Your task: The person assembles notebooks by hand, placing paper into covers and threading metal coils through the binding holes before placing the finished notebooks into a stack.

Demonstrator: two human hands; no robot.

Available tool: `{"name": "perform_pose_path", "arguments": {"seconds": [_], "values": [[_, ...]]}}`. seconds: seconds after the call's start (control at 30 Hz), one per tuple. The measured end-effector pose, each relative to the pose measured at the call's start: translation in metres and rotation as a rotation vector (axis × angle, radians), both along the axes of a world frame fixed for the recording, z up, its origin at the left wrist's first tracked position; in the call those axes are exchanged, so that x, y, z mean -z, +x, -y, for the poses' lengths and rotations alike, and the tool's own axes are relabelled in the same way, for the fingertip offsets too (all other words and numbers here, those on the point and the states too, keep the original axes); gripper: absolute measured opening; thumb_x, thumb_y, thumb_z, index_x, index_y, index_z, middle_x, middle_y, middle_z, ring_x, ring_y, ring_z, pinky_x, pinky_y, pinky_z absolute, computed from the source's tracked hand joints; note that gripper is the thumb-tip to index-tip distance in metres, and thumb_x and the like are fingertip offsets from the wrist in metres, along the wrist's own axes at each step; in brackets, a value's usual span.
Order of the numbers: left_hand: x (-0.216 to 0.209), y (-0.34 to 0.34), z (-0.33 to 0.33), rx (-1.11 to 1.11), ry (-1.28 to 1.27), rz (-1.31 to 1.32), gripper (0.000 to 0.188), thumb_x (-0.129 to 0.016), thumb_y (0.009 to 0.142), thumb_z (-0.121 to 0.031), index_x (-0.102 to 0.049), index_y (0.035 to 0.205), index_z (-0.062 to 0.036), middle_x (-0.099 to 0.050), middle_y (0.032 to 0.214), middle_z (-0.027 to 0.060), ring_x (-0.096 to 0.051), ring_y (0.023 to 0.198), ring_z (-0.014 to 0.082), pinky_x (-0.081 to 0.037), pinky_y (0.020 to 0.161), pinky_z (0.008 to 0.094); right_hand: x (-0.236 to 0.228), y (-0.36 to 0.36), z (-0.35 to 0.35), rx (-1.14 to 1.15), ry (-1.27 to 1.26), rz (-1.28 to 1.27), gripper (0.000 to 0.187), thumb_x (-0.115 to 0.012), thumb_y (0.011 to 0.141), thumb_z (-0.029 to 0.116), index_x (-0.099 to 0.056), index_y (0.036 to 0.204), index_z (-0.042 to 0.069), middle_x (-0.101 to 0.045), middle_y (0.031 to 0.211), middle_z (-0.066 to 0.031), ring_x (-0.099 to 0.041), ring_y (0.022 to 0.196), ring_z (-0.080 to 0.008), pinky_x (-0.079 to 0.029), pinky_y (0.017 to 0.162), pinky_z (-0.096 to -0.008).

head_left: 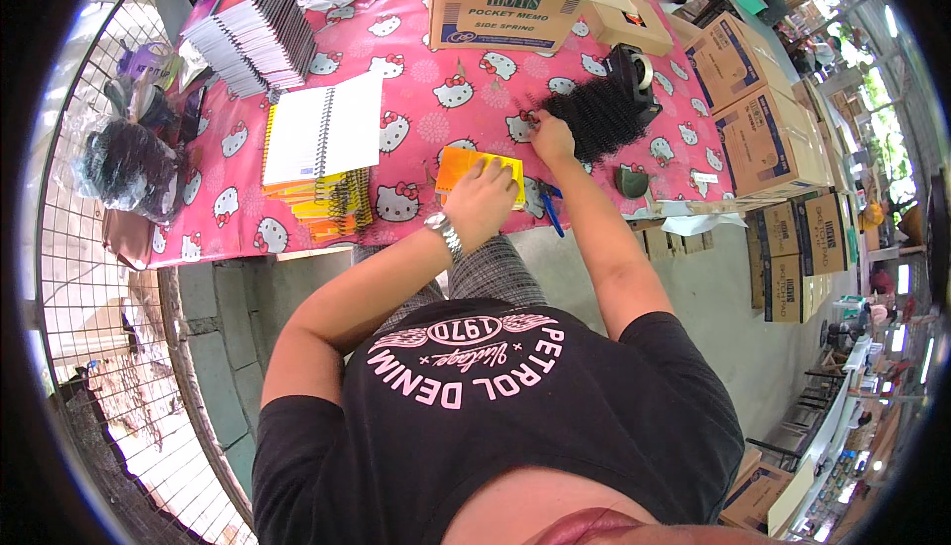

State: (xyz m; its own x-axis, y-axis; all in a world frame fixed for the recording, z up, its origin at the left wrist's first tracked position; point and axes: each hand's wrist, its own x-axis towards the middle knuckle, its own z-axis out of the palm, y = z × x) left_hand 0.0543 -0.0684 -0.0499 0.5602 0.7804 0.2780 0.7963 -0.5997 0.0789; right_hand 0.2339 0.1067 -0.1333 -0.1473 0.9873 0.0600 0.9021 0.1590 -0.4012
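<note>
On the near edge of the table, an orange and yellow memo pad [457, 166] lies under my left hand [482, 194], whose fingers rest spread over its cover. My right hand [553, 139] is at the left edge of a heap of black spiral binding coils [599, 117]. Its fingers are bent together around coil ends there; how many coils they grip is too small to tell. Blue-handled pliers [552, 210] lie close to the pad, handles toward me. To the left stands a pile of yellow and orange spiral notebooks [319, 200], topped by white open pages [322, 129].
A tall stack of spiral notebooks [248, 35] rises at the far left, near a plastic-wrapped dark bundle [129, 166]. An open cardboard box [505, 22] stands at the back. Right of the coils are a tape dispenser [634, 79] and a small dark green object [630, 181]. Cartons [758, 139] are stacked beyond.
</note>
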Motion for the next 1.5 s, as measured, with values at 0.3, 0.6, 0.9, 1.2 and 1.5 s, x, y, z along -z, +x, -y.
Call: {"name": "perform_pose_path", "arguments": {"seconds": [0.3,0.6,0.9,1.2,1.5], "values": [[0.014,-0.013,-0.035,0.094,-0.366,-0.090,0.030,-0.057,0.083,-0.014,-0.063,0.112,-0.0081,-0.066,0.101,0.0079,-0.064,0.096,0.0261,-0.054,0.079,0.0390,-0.047,0.026,0.014,0.023,-0.262,-1.057,0.030,-0.046,0.095,0.013,-0.064,0.114,-0.001,-0.062,0.087,-0.0022,-0.059,0.078,-0.0138,-0.049,0.071,-0.0284],[-0.002,0.002,-0.050,-0.081,-0.036,0.122,0.017,-0.059,0.086,-0.019,-0.061,0.101,-0.0108,-0.064,0.097,0.0077,-0.059,0.100,0.0252,-0.039,0.093,0.0442,-0.057,0.034,0.111,-0.245,0.020,-0.648,0.022,-0.066,0.089,0.012,-0.071,0.110,0.008,-0.060,0.095,-0.0059,-0.056,0.090,-0.0174,-0.045,0.081,-0.0289],[0.007,0.003,-0.053,-0.007,-0.038,0.178,0.015,-0.059,0.086,-0.021,-0.060,0.099,-0.0111,-0.062,0.096,0.0057,-0.057,0.100,0.0232,-0.038,0.093,0.0420,-0.062,0.015,0.124,-0.209,0.257,-0.583,0.027,-0.069,0.075,-0.001,-0.070,0.101,0.008,-0.064,0.093,-0.0071,-0.058,0.091,-0.0251,-0.046,0.080,-0.0349],[0.005,0.004,-0.049,0.010,-0.077,0.179,0.016,-0.059,0.087,-0.021,-0.060,0.099,-0.0117,-0.064,0.097,0.0057,-0.058,0.100,0.0235,-0.037,0.094,0.0428,-0.049,0.014,0.134,-0.262,0.410,-0.617,0.033,-0.065,0.072,-0.004,-0.065,0.103,0.007,-0.064,0.093,-0.0089,-0.059,0.089,-0.0278,-0.047,0.078,-0.0378],[-0.001,0.014,-0.039,0.005,-0.019,0.140,0.026,-0.061,0.087,-0.023,-0.054,0.110,-0.0143,-0.063,0.095,0.0062,-0.058,0.102,0.0250,-0.036,0.097,0.0509,-0.089,0.022,0.148,-0.156,0.024,-0.572,0.041,-0.066,0.084,0.006,-0.052,0.123,0.006,-0.060,0.090,-0.0146,-0.061,0.074,-0.0249,-0.050,0.069,-0.0360]]}}
